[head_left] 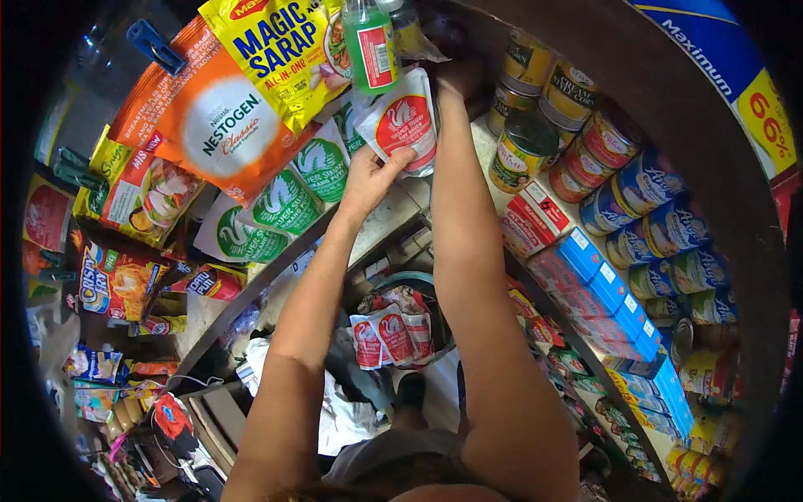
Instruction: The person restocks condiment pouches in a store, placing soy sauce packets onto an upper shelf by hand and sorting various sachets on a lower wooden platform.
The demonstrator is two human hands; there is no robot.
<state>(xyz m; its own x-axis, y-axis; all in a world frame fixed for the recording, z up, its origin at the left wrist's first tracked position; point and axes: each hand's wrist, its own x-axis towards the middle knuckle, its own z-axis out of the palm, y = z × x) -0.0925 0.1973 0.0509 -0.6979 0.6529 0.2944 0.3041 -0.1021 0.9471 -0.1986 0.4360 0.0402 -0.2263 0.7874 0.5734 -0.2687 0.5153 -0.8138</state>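
My left hand [376, 177] grips the lower left part of a white and red Silver Swan pouch [405, 125], with the thumb across its front. At the pouch's right side is my right hand [450, 88], whose fingers are hidden in shadow behind it. Green and white Silver Swan pouches [287, 202] stand in a row on the shelf to the left. A green bottle [375, 54] is just above the held pouch. Lower down, more red and white pouches [391, 336] lie in a round container [418, 279] near my feet.
Hanging packs, including an orange Nestogen pack [230, 125] and a yellow Magic Sarap pack [280, 52], cover the upper left. Stacked cans [523, 151] and a red box [535, 219] stand on the right shelf. Blue boxes [606, 289] line its edge.
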